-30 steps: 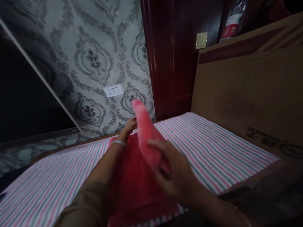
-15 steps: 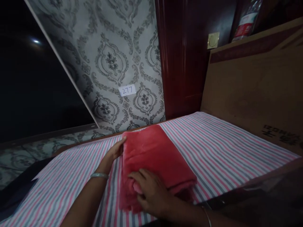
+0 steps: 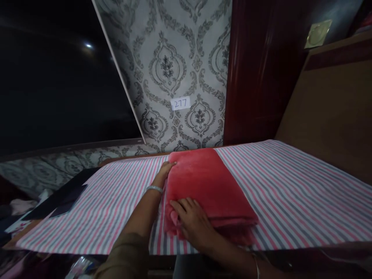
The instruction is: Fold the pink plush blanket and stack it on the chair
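Observation:
A folded red plush blanket [image 3: 212,182] lies on a striped cloth, its layered near edge facing me. My left hand [image 3: 167,169] is at its far left edge, closed on it with the fingertips over the top and the other fingers partly hidden. My right hand [image 3: 194,220] bends over the near left corner, where a lighter pink fold [image 3: 174,217] shows beside the fingers. The right thumb is mostly out of sight. Pink, grey and white stripes run across the cloth [image 3: 276,182] beneath the blanket.
A large dark screen [image 3: 58,85] stands at the left. Behind the cloth is patterned wallpaper [image 3: 167,68] with a paper label [image 3: 180,103] reading 277. A big cardboard box [image 3: 334,112] rises at the right. Dark flat items [image 3: 68,199] lie by the cloth's left end.
The view has shifted, so the scene sits further right, and more of the left side shows. Both hands stay at the blanket's left side; its top looks smoother.

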Available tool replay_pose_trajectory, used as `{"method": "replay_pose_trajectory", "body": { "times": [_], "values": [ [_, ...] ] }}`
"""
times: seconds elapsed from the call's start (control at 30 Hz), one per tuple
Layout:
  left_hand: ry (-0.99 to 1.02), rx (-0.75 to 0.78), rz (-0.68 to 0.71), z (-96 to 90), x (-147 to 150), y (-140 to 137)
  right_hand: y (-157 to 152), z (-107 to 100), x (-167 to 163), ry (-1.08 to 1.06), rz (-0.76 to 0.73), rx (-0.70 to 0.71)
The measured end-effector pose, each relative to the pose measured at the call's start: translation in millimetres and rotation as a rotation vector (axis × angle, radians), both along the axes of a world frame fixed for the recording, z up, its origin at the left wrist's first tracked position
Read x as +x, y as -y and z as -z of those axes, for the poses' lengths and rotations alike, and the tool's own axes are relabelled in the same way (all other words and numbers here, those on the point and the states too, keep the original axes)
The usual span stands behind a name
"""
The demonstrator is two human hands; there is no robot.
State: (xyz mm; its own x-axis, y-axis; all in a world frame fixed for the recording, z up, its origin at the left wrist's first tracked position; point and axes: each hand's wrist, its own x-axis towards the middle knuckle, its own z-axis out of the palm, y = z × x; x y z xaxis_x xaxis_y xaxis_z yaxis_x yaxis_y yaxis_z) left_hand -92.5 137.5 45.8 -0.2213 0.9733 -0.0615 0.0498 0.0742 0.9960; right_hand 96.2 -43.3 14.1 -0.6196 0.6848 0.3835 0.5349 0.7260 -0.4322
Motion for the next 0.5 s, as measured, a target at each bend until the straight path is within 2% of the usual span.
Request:
{"method": "replay_pose_trajectory", "body": {
  "times": [0.13, 0.23, 0.37, 0.5],
  "values": [
    [-0.002, -0.041, 0.028, 9.0, -3, 3, 1, 12, -2, 0.018, 0.001, 0.017],
    [-0.017, -0.016, 0.024, 1.6, -2, -8, -3, 5, -1, -0.027, 0.004, 0.028],
    [-0.075, 0.069, -0.053, -10.0, -4, -25, -12, -7, -6, -0.084, -0.011, 0.086],
    [-0.182, 0.027, -0.071, -7.7, -8, -25, -16, 1, -14, 0.006, -0.041, 0.1]
  ]
}}
